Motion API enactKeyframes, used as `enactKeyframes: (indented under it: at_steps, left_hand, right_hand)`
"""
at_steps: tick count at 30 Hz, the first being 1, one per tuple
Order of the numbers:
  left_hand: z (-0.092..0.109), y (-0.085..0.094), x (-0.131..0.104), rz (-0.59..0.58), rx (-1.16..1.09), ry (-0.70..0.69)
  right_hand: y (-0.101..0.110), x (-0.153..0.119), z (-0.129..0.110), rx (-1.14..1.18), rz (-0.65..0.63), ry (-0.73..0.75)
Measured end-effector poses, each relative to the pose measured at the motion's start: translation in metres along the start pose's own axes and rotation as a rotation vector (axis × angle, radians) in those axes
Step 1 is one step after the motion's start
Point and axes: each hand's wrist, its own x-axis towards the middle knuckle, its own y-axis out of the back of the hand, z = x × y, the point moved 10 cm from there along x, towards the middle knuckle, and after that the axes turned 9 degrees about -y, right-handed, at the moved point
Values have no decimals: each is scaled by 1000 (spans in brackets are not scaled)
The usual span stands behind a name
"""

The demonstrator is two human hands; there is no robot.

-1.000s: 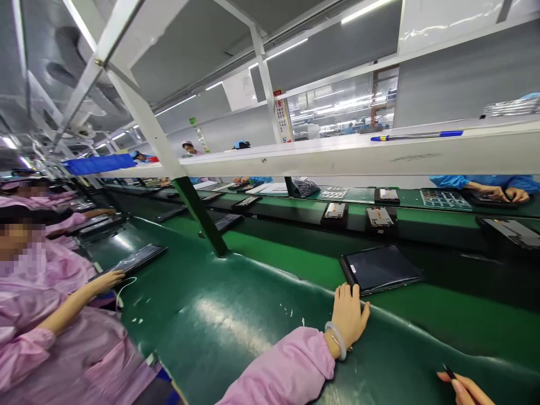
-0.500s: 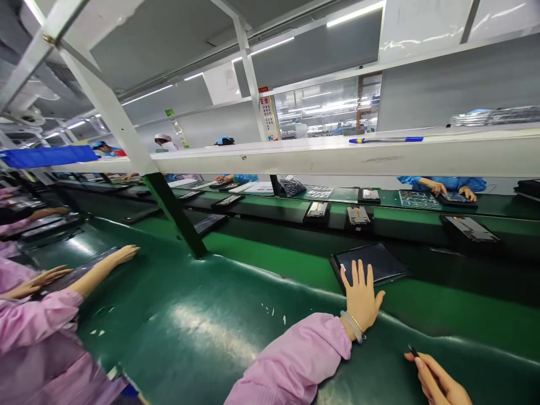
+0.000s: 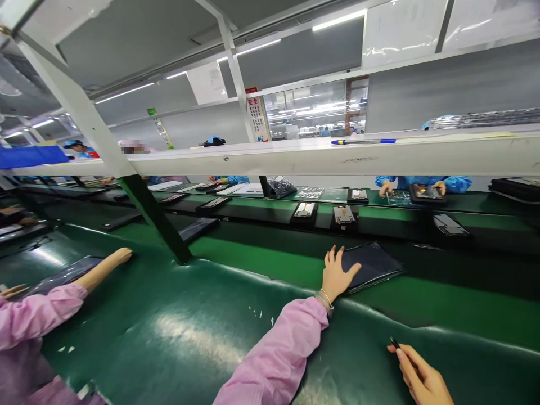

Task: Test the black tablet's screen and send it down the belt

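The left hand [image 3: 336,274] has slid forward, fingers spread flat on the dark rectangular tablet screen [image 3: 371,264]; the right hand [image 3: 419,377] stays pinched on a thin black stylus [image 3: 395,342] above the green desk [image 3: 211,337].

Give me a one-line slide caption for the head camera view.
Left hand on a dark tablet on the green belt; right hand holds a thin dark tool.

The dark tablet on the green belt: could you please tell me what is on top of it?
The left hand lies spread on the near left corner of the dark tablet. The rest of its screen is bare. That corner is hidden beneath the hand. The tablet rests on the green belt.
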Motion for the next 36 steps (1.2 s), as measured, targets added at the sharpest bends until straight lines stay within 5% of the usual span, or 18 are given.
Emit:
enactKeyframes:
  at_steps: [5, 12, 17, 29, 33, 36]
  left_hand:
    - [-32, -13, 10, -21, 113, 68]
    - [-51, -12, 17, 143, -222, 92]
    - [-74, -27, 20, 114, -309, 200]
    - [-16, -55, 29, -129, -143, -116]
    - [8, -59, 30, -141, -104, -213]
    - [13, -52, 30, -41, -227, -280]
  right_hand:
    - [-5, 0, -6, 12, 0, 9]
    - [-5, -9, -36, -44, 72, 16]
    - [-6, -11, -41, -68, 68, 5]
    - [-8, -9, -41, -73, 64, 28]
    - [-10, -7, -40, -84, 64, 26]
    - [-10, -7, -39, -92, 66, 31]
